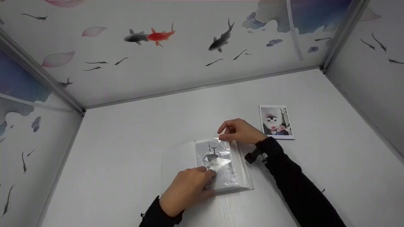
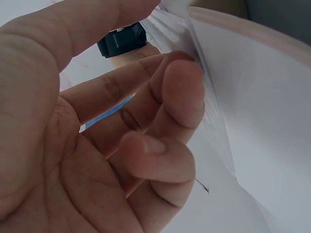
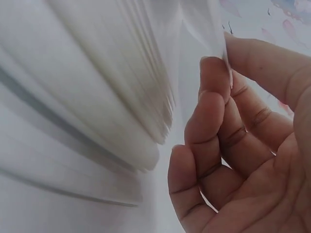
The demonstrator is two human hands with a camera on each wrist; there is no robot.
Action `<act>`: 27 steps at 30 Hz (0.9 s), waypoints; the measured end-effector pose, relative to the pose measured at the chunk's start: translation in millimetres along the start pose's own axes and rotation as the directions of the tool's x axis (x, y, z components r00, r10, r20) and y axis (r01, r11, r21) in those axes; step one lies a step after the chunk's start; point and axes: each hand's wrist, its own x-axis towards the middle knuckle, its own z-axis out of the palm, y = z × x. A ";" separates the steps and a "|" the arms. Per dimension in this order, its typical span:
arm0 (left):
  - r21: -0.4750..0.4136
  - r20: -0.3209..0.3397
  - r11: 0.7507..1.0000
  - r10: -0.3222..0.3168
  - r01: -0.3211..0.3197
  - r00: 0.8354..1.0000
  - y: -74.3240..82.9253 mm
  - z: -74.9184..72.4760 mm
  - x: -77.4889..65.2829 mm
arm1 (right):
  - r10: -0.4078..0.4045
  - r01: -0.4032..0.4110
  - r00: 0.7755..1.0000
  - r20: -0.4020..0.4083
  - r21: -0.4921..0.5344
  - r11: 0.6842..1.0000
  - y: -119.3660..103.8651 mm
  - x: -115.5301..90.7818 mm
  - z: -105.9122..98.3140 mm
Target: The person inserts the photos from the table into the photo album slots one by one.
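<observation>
The album (image 1: 180, 157) lies open at the lower centre of the head view, its plain white side to the left and its block of pages to the right. On that block, a clear pocket (image 1: 225, 172) catches bright glints, and a grey print (image 1: 212, 155) shows through it. The right hand (image 1: 243, 130), at the pocket's upper right corner, pinches the edge of a thin sheet between thumb and fingers; the right wrist view shows this grip beside the fanned pages (image 3: 116, 73). The left hand (image 1: 191, 187), at the lower left of the pocket, grips nothing visible: its fingers are loosely bent, tips resting against the plastic.

A white-bordered photo (image 1: 276, 121) of a pale furry animal with pink flowers lies right of centre, just beyond the right hand. Both arms wear black cuffs (image 1: 164, 212), and a black device (image 1: 252, 157) hangs at the right wrist. All this is on a white surface (image 1: 132, 157). White walls (image 1: 186, 75) painted with fish and petals fill the top and sides.
</observation>
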 end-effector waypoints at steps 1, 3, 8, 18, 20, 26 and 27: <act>-0.002 0.002 1.000 -0.003 0.003 1.000 0.0 0.0 0.1 | 0.011 -0.011 1.000 -0.001 -0.005 1.000 -0.4 -0.3 -0.3; -0.005 0.002 1.000 -0.003 0.003 1.000 0.2 -0.1 0.3 | 0.026 -0.026 1.000 -0.006 -0.030 0.999 -0.5 -0.6 -0.8; -0.012 0.004 1.000 0.002 -0.002 1.000 0.6 -0.5 0.4 | 0.049 -0.051 0.999 -0.018 -0.104 0.993 0.7 -0.3 -1.5; 0.016 -0.029 1.000 0.015 -0.014 0.999 3.0 0.7 -0.8 | 0.104 -0.100 0.995 0.013 -0.172 0.980 1.8 -3.2 -3.3; 0.030 -0.034 0.999 0.017 -0.016 0.999 4.1 1.4 -0.9 | 0.103 -0.096 0.994 0.031 -0.171 0.981 2.3 -3.3 -2.5; 0.119 -0.093 0.992 0.055 -0.044 0.994 9.9 4.8 -0.4 | 0.095 -0.088 0.994 0.048 -0.136 0.987 0.9 -3.5 -0.9; 0.136 -0.111 0.989 0.067 -0.051 0.992 11.5 5.6 0.1 | 0.097 -0.090 0.994 0.047 -0.130 0.987 0.6 -3.5 -0.8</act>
